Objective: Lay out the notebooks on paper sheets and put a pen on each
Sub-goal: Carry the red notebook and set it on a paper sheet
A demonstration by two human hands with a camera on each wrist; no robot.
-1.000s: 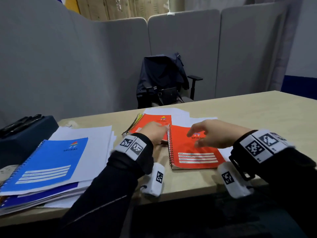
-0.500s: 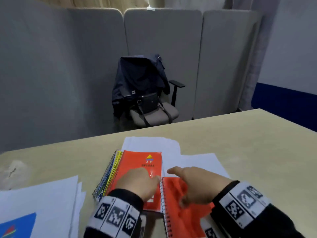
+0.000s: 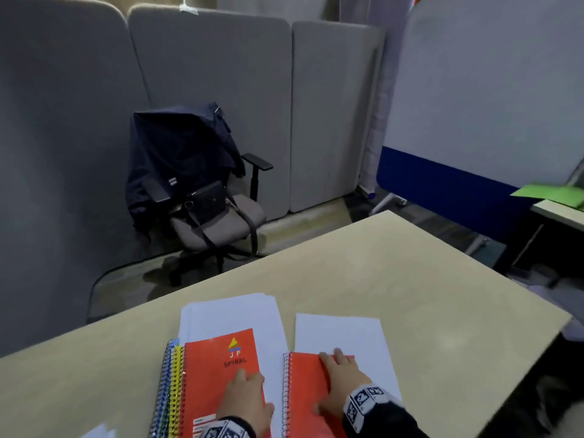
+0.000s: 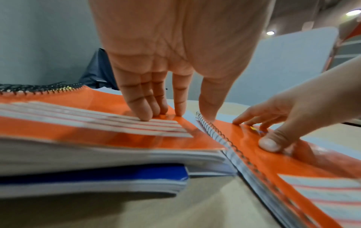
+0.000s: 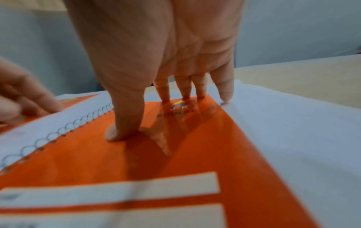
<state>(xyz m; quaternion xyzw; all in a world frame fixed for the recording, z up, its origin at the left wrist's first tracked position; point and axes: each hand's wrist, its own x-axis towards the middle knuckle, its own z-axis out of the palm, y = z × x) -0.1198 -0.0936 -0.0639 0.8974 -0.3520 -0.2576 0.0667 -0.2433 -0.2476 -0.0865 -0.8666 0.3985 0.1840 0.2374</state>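
Note:
A stack of spiral notebooks (image 3: 218,371) with an orange one on top lies at the near middle of the table, over a pile of white sheets (image 3: 230,314). My left hand (image 3: 246,399) rests flat on that top cover, its straight fingers (image 4: 144,108) pressing it. To the right, a single orange notebook (image 3: 303,393) lies partly on a separate white sheet (image 3: 344,333). My right hand (image 3: 339,377) presses this notebook (image 5: 175,146) with straight fingers and thumb; the little finger touches the sheet (image 5: 283,131). No pen shows in any view.
The beige table (image 3: 410,279) stretches to the right and back, with its far edge and right corner in view. An office chair (image 3: 202,197) draped with a dark jacket and a bag stands behind it. Grey partitions close off the back.
The head view has swung up and right. My right hand has slid the single orange notebook rightwards, apart from the stack, onto the separate sheet. The left hand stays on the stack.

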